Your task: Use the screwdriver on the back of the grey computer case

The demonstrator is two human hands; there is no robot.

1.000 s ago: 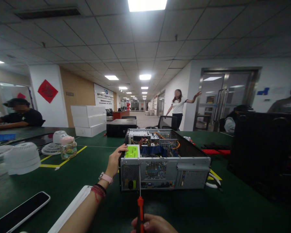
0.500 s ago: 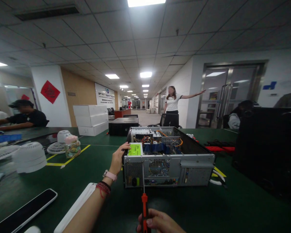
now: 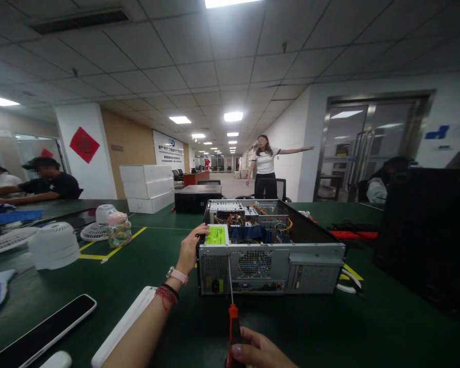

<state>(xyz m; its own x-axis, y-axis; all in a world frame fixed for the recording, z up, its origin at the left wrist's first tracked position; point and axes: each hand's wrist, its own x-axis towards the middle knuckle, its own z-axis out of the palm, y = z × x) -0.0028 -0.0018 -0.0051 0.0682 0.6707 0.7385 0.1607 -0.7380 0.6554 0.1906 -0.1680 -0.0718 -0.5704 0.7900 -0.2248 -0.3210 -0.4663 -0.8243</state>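
An opened desktop computer case (image 3: 318, 251) lies on its side on the green table, its back panel facing me. Inside its near left corner sits a power supply with a bright green label (image 3: 217, 235). My left hand (image 3: 190, 248) grips the case's left edge, fingers over the top beside that label. Low in front, my right hand (image 3: 258, 350) is closed around the red and black handle of a screwdriver (image 3: 234, 322). The long shaft points up and away, its tip at the back panel just right of the power supply grille. Whatever lies under the tip is too small to make out.
White fan parts (image 3: 53, 245) and a jar with a pink lid (image 3: 118, 230) stand at left. White and black long pieces (image 3: 42, 332) lie nearer. A large black case (image 3: 425, 240) stands at right. Beyond the table a person (image 3: 266, 161) stands with one arm outstretched.
The view has shifted slightly, so the case sits a little farther right. The screwdriver leans a bit more, its tip still at the panel. The standing person has moved left.
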